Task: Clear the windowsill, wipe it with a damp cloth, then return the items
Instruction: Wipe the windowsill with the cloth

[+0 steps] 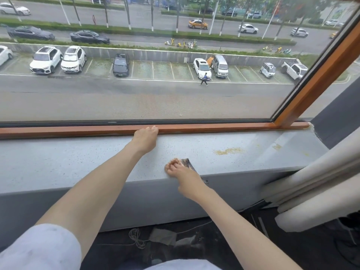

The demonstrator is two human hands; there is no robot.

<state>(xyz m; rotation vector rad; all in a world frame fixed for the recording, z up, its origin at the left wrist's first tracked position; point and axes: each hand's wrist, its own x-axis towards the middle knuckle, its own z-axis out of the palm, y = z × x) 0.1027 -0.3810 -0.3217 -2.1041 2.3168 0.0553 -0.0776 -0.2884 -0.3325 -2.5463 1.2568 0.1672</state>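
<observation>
The sill lay cleared. The right hand gripped a cloth, mid-wipe; the left hand rested on the frame, grip unclear. A yellow stain awaited wiping.

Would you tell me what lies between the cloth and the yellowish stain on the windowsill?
In the head view, only bare speckled windowsill separates the cloth, gripped by the right hand, from the yellowish stain.

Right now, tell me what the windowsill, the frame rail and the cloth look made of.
Windowsill: likely stone or composite, pale grey with fine speckles.
Frame rail: apparently wood or wood-look coating, smooth orange-brown.
Cloth: probably woven fabric, by its fine dark-and-light check.
</observation>
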